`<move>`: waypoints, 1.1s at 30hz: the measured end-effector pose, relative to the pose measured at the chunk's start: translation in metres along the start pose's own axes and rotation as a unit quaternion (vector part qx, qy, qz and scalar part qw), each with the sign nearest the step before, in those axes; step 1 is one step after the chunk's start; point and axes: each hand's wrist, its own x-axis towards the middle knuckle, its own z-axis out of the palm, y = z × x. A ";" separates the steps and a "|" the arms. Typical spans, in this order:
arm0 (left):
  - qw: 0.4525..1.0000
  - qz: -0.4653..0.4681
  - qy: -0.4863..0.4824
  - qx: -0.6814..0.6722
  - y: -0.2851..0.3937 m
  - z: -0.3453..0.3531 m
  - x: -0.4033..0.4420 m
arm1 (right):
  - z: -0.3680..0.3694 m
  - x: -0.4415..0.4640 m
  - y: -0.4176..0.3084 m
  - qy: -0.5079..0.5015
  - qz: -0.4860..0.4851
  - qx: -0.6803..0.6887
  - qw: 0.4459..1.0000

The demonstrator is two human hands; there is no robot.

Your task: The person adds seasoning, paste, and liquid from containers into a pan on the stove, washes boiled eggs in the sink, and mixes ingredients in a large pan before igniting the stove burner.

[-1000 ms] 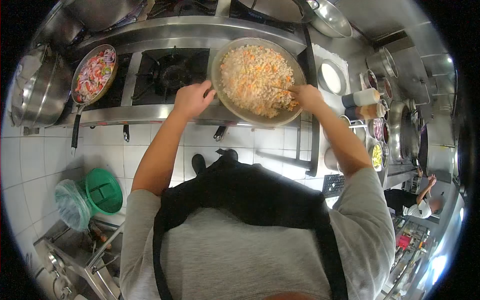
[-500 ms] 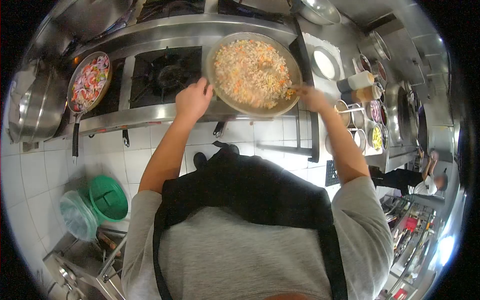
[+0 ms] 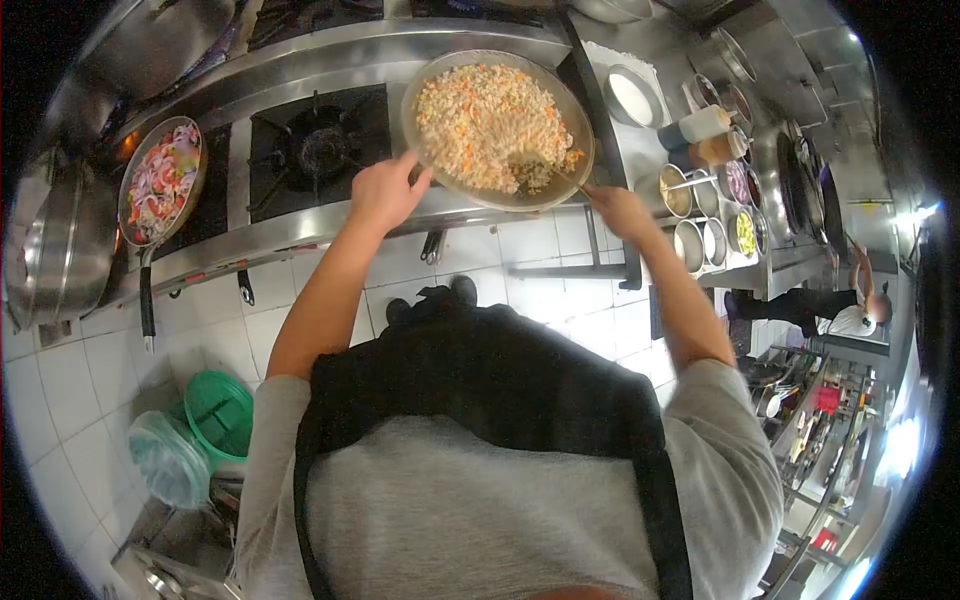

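A wide metal pan (image 3: 577,130) tilts over the front of the stove, holding a rice mixture (image 3: 480,115) with orange and yellow bits. My left hand (image 3: 390,193) is closed on the pan's near left rim, thumb toward the food. At the pan's near right edge, my right hand (image 3: 620,211) grips the thin handle of a spoon (image 3: 574,183). The spoon's head lies in the rice near the right side, partly covered, beside a hollow in the mixture. On the left burner sits a frying pan (image 3: 147,252) with sliced onion and tomato (image 3: 165,180).
A burner grate (image 3: 322,148) lies between the pans. To the right are a bowl of white contents (image 3: 634,97), sauce bottles (image 3: 708,152) and several metal ingredient tins (image 3: 688,246). A green bin (image 3: 220,408) stands on the floor; another person (image 3: 850,312) works far right.
The spoon, blurred before, now shows in the rice, where a hollow has opened near the right side. My left hand stays on the rim. The whole view has shifted slightly.
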 end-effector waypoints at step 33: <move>0.995 -0.041 0.050 0.078 -0.013 0.002 0.017 | -0.002 0.097 -0.016 -0.065 -0.118 -0.038 0.990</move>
